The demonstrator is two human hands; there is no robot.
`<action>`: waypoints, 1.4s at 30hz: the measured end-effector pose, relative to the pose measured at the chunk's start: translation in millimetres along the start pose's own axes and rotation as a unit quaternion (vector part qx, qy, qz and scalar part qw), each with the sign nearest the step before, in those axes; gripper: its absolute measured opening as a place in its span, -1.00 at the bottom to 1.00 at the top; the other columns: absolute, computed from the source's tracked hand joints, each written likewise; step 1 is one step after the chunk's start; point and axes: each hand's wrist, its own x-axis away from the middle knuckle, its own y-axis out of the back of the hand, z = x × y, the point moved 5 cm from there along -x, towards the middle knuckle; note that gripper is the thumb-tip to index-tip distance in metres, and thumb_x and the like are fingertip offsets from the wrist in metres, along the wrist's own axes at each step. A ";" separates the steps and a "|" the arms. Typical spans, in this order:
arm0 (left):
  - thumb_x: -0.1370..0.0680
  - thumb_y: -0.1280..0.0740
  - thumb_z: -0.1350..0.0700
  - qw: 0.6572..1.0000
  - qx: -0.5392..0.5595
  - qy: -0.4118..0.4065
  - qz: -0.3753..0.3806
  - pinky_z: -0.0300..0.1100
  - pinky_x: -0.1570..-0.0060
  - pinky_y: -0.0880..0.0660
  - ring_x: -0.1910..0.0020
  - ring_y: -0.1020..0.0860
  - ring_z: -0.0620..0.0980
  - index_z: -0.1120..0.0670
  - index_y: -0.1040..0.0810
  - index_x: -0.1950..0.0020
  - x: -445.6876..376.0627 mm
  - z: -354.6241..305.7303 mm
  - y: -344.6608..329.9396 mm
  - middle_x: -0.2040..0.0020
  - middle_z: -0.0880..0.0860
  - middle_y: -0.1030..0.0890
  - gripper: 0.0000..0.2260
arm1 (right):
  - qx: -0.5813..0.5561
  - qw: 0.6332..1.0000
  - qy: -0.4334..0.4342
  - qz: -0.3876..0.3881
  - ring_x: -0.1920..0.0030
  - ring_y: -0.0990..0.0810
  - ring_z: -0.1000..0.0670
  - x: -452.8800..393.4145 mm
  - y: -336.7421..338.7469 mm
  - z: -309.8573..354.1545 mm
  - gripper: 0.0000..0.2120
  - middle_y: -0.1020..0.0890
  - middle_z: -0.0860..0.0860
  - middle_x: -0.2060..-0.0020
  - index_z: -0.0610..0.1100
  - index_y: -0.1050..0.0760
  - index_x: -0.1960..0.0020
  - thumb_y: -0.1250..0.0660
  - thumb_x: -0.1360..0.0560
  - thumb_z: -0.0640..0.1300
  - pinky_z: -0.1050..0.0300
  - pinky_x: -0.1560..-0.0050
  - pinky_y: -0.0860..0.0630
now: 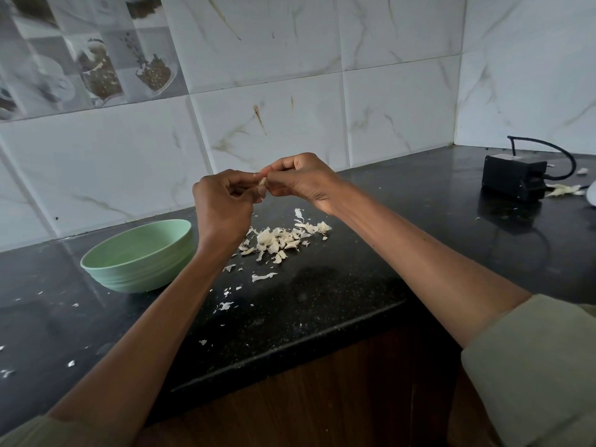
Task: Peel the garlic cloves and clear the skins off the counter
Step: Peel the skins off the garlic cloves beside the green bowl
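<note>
— Garlic clove [263, 181] first: where is it?

— Pinched between both my hands, held up above the bench [338, 285], over the pile of skins and cloves [283, 238]. My left hand [225, 201] has its fingers curled round one end; my right hand [298, 179] nips the other end with thumb and fingertips. Only a pale sliver shows between them, so I can't say how much skin is left on it.

— Why hold it up there and not down on the bench?

— I judge it's so the scraps drop onto the heap rather than scatter — one hand steadies, the other picks at the papery layer.

— And the green bowl [138, 253]?

— Just to the left of my left wrist, near the pile. Likely for the peeled cloves, though I can't see anything inside from this angle.

— Much left to do?

— Plenty, I'd reckon. Flakes of skin [225, 305] lie loose across the dark bench towards me — more at the far left edge — and another clump of skins [564, 190] sits beside the black box [514, 180] with its cable at the far right. None of that is cleared yet.
</note>
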 end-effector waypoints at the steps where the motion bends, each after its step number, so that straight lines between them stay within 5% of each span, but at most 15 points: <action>1: -0.53 -0.55 0.27 1.000 0.003 0.002 0.001 -0.26 0.14 -0.66 0.22 -0.74 -0.09 0.08 -0.77 -0.06 0.1 -0.2 -0.2 0.17 -0.04 -0.75 -0.85 | 0.000 1.000 -0.001 -0.003 0.03 -0.73 0.01 -0.2 0.2 -0.3 -0.84 -0.77 -0.16 0.07 -0.29 -0.70 -0.10 -0.49 -0.52 -0.32 0.20 -0.02 -0.66; 15: -0.52 -0.55 0.28 0.978 0.173 0.106 0.044 -0.11 -0.07 -0.69 0.06 -0.77 0.12 0.19 -0.74 -0.14 -1.8 16.4 -3.8 0.07 0.14 -0.78 -0.80 | -0.006 1.000 0.003 -0.004 0.21 -0.61 0.07 -3.0 -0.7 0.0 -0.78 -0.70 -0.10 0.16 -0.26 -0.63 -0.14 -0.44 -0.50 -0.35 0.23 0.10 -0.59; 25: -0.61 -0.48 0.22 0.973 0.186 0.128 0.050 -0.22 0.07 -0.65 0.11 -0.71 -0.01 0.20 -0.71 -0.21 -5.9 27.7 -8.5 0.05 0.14 -0.77 -0.82 | 0.011 1.000 0.018 -0.015 0.20 -0.61 0.09 -2.7 1.5 1.9 -0.82 -0.67 -0.04 0.20 -0.21 -0.65 -0.10 -0.42 -0.52 -0.33 0.24 0.11 -0.59; 34: -0.61 -0.49 0.19 0.971 0.195 0.138 0.025 -0.21 0.06 -0.65 0.12 -0.71 -0.01 0.20 -0.70 -0.22 -8.0 30.0 -4.8 0.02 0.13 -0.77 -0.79 | 0.070 0.997 -0.025 -0.036 0.23 -0.62 0.10 -2.7 3.7 2.5 -0.71 -0.70 0.00 0.13 -0.18 -0.69 -0.13 -0.33 -0.65 0.02 0.24 0.18 -0.58; 38: -0.57 -0.53 0.16 0.972 0.190 0.135 0.019 -0.15 0.04 -0.69 0.13 -0.74 0.05 0.21 -0.70 -0.18 -6.8 27.2 -4.6 0.07 0.13 -0.78 -0.78 | 0.108 0.994 -0.010 -0.025 0.20 -0.66 0.11 -2.2 3.0 -0.9 -0.66 -0.75 -0.01 0.11 -0.15 -0.73 -0.06 -0.45 -0.58 0.14 0.26 0.17 -0.58; 42: -0.58 -0.53 0.16 0.975 0.182 0.129 0.027 -0.11 0.02 -0.70 0.10 -0.76 0.11 0.21 -0.68 -0.18 -6.7 26.0 -4.8 0.08 0.14 -0.77 -0.78 | 0.104 0.994 0.027 -0.034 0.22 -0.64 0.15 -2.0 6.6 -0.1 -0.77 -0.76 -0.12 0.06 -0.19 -0.74 -0.05 -0.55 -0.53 -0.02 0.31 0.20 -0.56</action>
